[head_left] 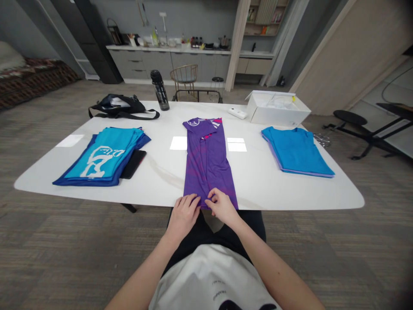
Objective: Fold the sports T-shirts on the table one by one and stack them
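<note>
Left hand [185, 211] and right hand [223, 208], both partly closed, meet the near end of the purple shirt [206, 168]; I cannot tell whether either grip holds it. The shirt lies lengthwise on the tabletop [258, 185], between left pile [106, 148] and right pile [297, 150]. Apparent step: fold alignment. Next move calls for an even two-handed hold.

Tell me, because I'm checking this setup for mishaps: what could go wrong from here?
The purple shirt reaches the near edge of the table, where the left hand and right hand touch it, so a tug could disturb its folds.
The dark flat object lies against the blue stack on the left, so shifting that stack might push it.
The bottle stands near the far edge and might topple if bumped.
</note>
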The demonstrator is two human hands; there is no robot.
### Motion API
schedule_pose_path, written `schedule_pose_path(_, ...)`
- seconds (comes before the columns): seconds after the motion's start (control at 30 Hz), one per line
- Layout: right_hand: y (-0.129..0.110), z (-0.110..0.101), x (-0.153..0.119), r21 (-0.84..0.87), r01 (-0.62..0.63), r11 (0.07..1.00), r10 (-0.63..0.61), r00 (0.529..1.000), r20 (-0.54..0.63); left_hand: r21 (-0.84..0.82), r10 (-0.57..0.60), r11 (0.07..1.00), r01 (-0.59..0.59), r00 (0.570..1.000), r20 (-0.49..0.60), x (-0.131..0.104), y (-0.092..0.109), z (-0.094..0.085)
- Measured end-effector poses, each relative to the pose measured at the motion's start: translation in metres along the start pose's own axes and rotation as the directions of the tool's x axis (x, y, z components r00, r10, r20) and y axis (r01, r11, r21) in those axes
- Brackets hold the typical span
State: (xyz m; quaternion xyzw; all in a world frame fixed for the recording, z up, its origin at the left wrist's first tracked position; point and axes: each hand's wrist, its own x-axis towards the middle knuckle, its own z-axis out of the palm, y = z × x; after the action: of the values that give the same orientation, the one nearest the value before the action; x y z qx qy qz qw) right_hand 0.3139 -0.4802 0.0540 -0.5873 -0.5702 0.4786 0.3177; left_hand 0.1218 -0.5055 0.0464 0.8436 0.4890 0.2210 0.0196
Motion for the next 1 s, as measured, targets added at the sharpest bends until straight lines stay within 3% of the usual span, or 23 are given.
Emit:
schedule_pose_path(0.23,-0.005,0.003,-0.001,-0.02,-0.017,1.0,0.018,0.999,0.046,-0.027,-0.01,1.0,0.009,0.998,-0.057,-0.019,-0.024,-0.005)
schedule_pose_path(0.5,-0.011,0.012,-0.013,-0.233,0.02,0.972,-0.013,0.999,0.03,-0.018,0.001,1.0,-0.002,1.0,-0.023,-0.029,-0.021,-0.01)
schedule_pose_path(0.7,-0.004,0.01,-0.026,-0.393,0.15,0.907,-0.13,0.988,0.078,0.016,0.016,1.0,-0.017,0.999,0.045,-0.029,-0.019,-0.018)
schedule_pose_path(0.77,-0.003,0.005,-0.033,-0.496,0.236,0.836,-0.222,0.971,0.088,0.009,0.039,0.999,-0.04,0.996,0.076,-0.025,-0.016,-0.02)
schedule_pose_path(0.9,0.001,-0.006,-0.04,-0.719,0.389,0.576,-0.453,0.884,0.115,0.046,0.102,0.993,-0.109,0.987,0.124,-0.014,-0.008,-0.013)
schedule_pose_path(1.0,0.009,-0.01,-0.039,-0.793,0.432,0.43,-0.477,0.854,0.207,0.118,0.132,0.982,-0.15,0.981,0.145,-0.007,-0.001,0.001)
